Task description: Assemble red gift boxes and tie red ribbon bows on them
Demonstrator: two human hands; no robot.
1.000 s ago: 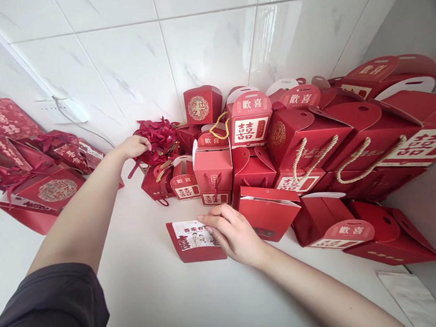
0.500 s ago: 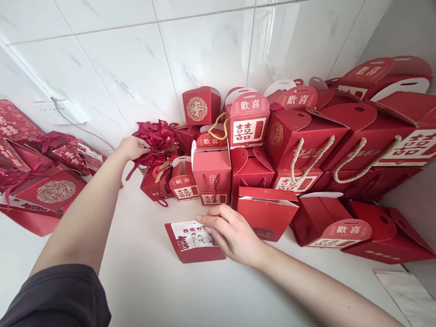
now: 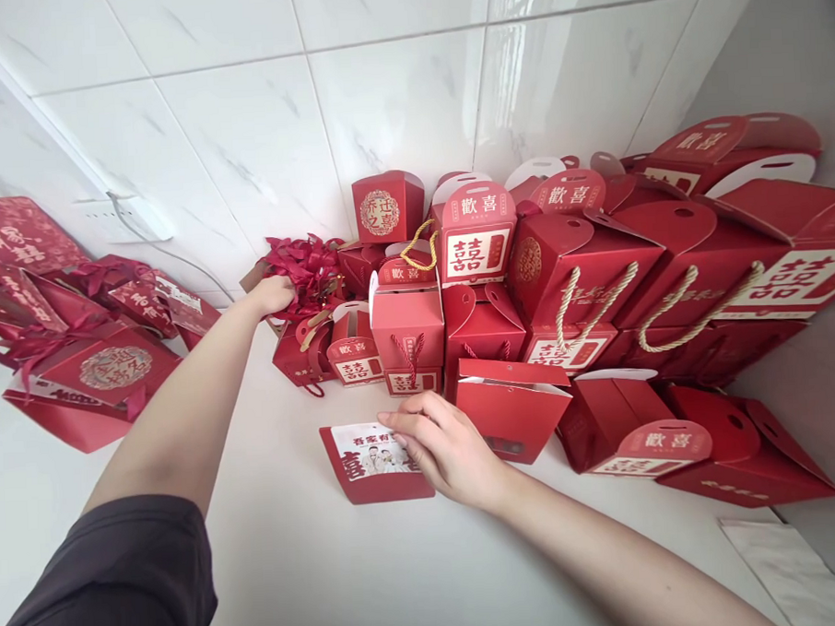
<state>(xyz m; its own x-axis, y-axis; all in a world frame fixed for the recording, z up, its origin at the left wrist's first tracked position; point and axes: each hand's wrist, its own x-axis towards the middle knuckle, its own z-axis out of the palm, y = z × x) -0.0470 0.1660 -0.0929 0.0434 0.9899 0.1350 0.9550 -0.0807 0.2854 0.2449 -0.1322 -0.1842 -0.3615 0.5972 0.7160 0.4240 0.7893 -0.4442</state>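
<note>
My right hand (image 3: 447,450) pinches the top edge of a small red gift box (image 3: 390,489). Its front has a white panel with characters and a drawn couple. My left hand (image 3: 277,296) reaches to a heap of dark red ribbons (image 3: 311,262) near the wall; its fingers are bent down into the heap and hidden. Close behind my right hand stands a red box (image 3: 511,406) with its top partly raised. Small red boxes stand below and beside the ribbons, among them a box with a white label (image 3: 356,357) and a pink-red box with a cord handle (image 3: 408,318).
Red gift boxes are stacked along the wall to the right, some with rope handles (image 3: 597,310). More ribboned boxes (image 3: 108,363) stand at the left. A cable runs from a wall socket (image 3: 127,220). White paper (image 3: 792,569) lies at the lower right of the white table (image 3: 311,576).
My left hand has turned and pushed deeper into the ribbon heap, so its fingers no longer show. My right hand and its gift box stay nearly still. The view has shifted slightly.
</note>
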